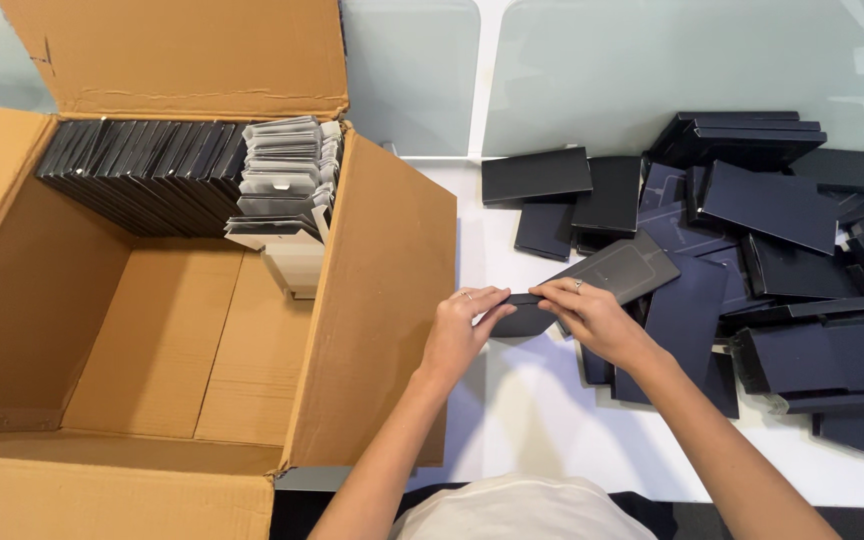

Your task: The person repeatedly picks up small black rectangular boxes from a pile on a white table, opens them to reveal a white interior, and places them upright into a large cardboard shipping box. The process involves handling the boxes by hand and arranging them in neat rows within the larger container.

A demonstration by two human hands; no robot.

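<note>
- Nearest, at six o'clock, a pale garment edge and both forearms enter the view, cut off by the bottom border.
- The left hand (460, 325) pinches the left end of a small dark flat box (524, 316) just above the white table (542, 410); its fingertips curl over the top edge, and a ring shows on one finger.
- The right hand (592, 318) grips the same box from the right, its fingers covering much of it, so the box's full shape is hard to make out.
- At three o'clock, a loose heap of dark boxes (782, 260) overlaps; lower ones are mostly hidden.
- At nine o'clock stands an open cardboard carton (372, 300), its near flap cut off.
- Farthest, at eleven o'clock inside it, a row of dark boxes (142, 165) stands on edge beside grey packets (282, 180), details unclear.
</note>
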